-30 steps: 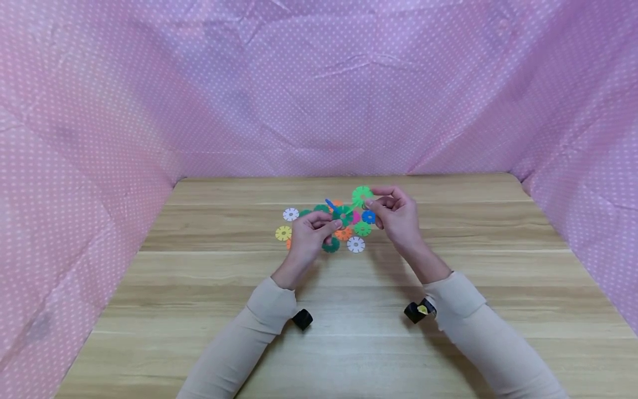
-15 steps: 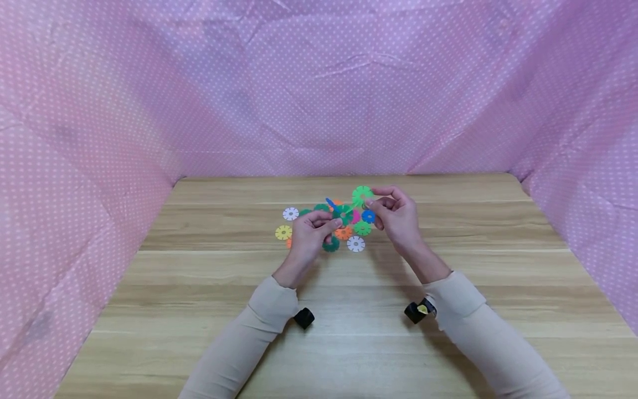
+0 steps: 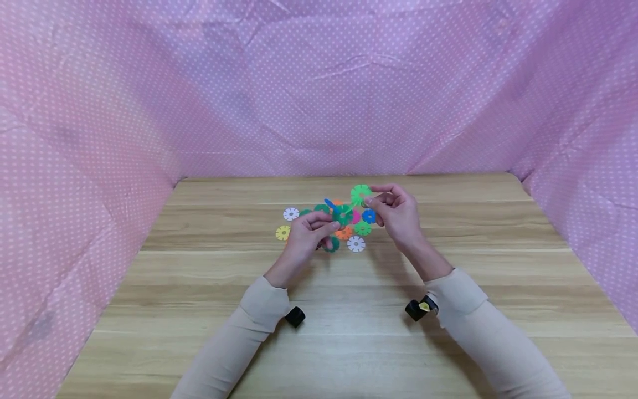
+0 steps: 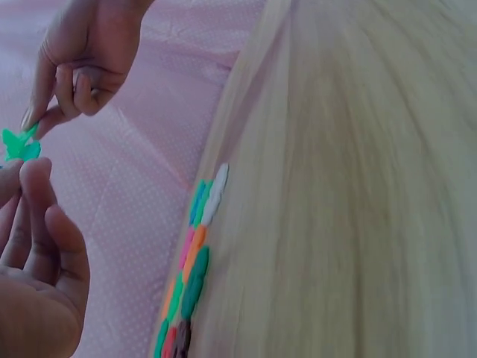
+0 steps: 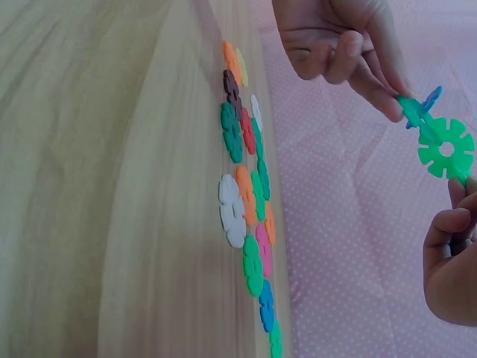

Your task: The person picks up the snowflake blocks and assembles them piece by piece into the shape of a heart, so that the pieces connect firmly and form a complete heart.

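Observation:
Both hands hold up one small assembly of slotted plastic discs above the table. My left hand point(image 3: 306, 235) pinches the dark green slotted disc point(image 3: 343, 215) between thumb and fingers. My right hand point(image 3: 399, 216) pinches the assembly near the light green slotted disc point(image 3: 361, 194) at its upper right end. A blue disc point(image 5: 432, 98), seen nearly edge-on, sticks out beside the dark green one. In the right wrist view the light green disc point(image 5: 446, 148) faces the camera and slots into the piece linking it to the dark green one.
Under the hands lie several loose slotted discs, among them a white disc point(image 3: 356, 244), a yellow disc point(image 3: 283, 233), a blue disc point(image 3: 369, 216) and an orange disc point(image 3: 344, 232). The wooden table point(image 3: 359, 338) backs onto a pink dotted cloth point(image 3: 319, 100).
My left wrist and forearm have shifted slightly left, and the light green disc has moved a little up and left. Both hands keep their pinch.

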Demonstrator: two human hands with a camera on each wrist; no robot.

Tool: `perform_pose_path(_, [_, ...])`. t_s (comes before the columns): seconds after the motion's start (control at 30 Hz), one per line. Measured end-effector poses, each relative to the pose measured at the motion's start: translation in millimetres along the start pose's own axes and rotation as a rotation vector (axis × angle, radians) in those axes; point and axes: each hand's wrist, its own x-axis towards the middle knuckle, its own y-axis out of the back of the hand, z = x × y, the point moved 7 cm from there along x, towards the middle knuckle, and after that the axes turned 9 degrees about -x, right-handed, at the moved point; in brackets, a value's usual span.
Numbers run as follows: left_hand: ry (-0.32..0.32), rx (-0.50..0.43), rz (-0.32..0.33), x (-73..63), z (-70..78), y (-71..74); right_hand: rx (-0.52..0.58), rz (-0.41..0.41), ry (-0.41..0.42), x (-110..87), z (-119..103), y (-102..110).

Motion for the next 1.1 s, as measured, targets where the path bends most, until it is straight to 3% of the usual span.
perform_pose_path(0.13, [0.001,0.029,-0.013,-1.9,-0.6,8.5,0.007,-0.025,-0.003,0.5,-1,4])
perform_pose_path(0.27, [-0.04,0.027,0.012,-1.5,1.0,19.6,0.009,-0.036,0.006,0.7,-2,9])
perform_pose_path(0.43, [-0.083,0.008,0.084,2.5,12.4,31.3,-0.005,-0.065,0.041,0.8,-2,11])
perform_pose_path(0.53, [-0.087,0.045,0.094,5.8,23.0,31.7,-0.047,-0.103,0.059,0.2,-3,10])
perform_pose_path(0.77, [-0.083,0.196,-0.026,13.5,40.5,9.9,-0.194,-0.199,0.059,-1.6,-6,5])
perform_pose_path(0.93, [-0.08,0.267,-0.105,15.8,40.0,-9.1,-0.192,-0.279,0.04,-2.2,-4,-4])
perform_pose_path(1.1, [-0.084,0.28,-0.133,17.0,35.0,-21.0,-0.212,-0.341,0.043,-3.3,-3,-13])
